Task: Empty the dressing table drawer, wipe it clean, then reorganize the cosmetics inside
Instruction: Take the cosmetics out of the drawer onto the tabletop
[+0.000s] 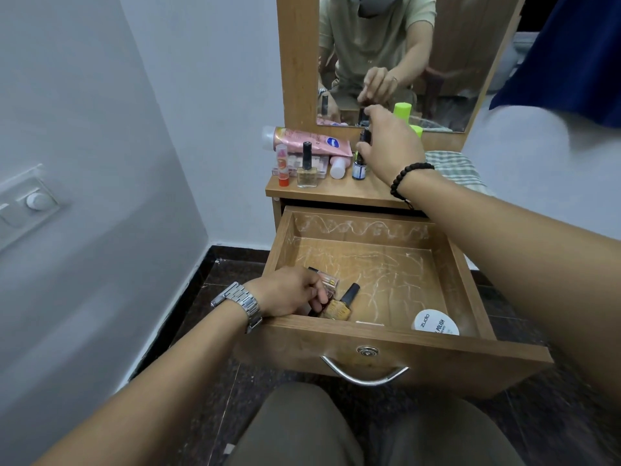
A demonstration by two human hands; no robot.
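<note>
Left hand [290, 292] gripping a clear bottle [327, 284] in the drawer [379, 334], bottle half hidden, right hand [389, 142] pinching a dark bottle [366, 136] on the tabletop [336, 191], label unreadable.

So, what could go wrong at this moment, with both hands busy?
The right hand sets a dark bottle among crowded upright bottles; its wrist could topple the blue bottle. The left hand grips a small clear bottle in the drawer unwatched; it may slip onto the gold polish.
</note>
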